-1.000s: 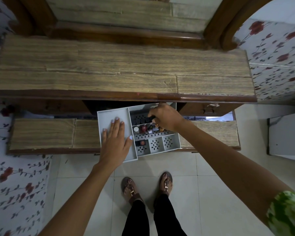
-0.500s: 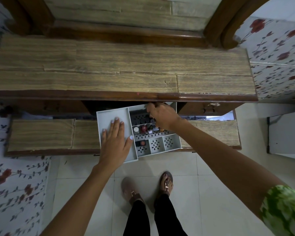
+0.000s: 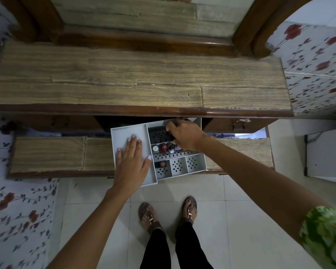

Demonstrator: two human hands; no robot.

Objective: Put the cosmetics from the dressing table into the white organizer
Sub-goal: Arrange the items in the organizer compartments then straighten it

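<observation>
Down low, left to right: left hand (image 3: pixel 131 162) lies flat, palm down, in the long bare compartment at the left side of the white organizer (image 3: pixel 124 133); fingers (image 3: pixel 133 141) straight and spread a bit, pointing far, thumb out to the right near the divider, gripping nothing. Forearm runs in from the near left.

Organizer sits tilted on the lower shelf (image 3: pixel 47 154), under the front edge of the desk (image 3: pixel 124 78), its near left corner hanging past the shelf edge over the floor (image 3: pixel 250 220).

Compartments w/ perforated bottoms fill the right part. Middle row holds cosmetics (image 3: pixel 163 148): 1 white-capped item, 1 red-capped item, plus approx 2 more partly hidden by the hand; exact count can't tell. Near row has 3 small cells: the left one holds 1 red-topped piece (image 3: pixel 162 164), the other 2 hold nothing.

Right hand (image 3: pixel 186 133) reaches in from the near right, arm extended, wrist bent down over the far right compartments. Fingers curled downward and mostly hidden; whether they grip something can't tell.

2 feet in sandals (image 3: pixel 149 216) on the floor tiles.
</observation>
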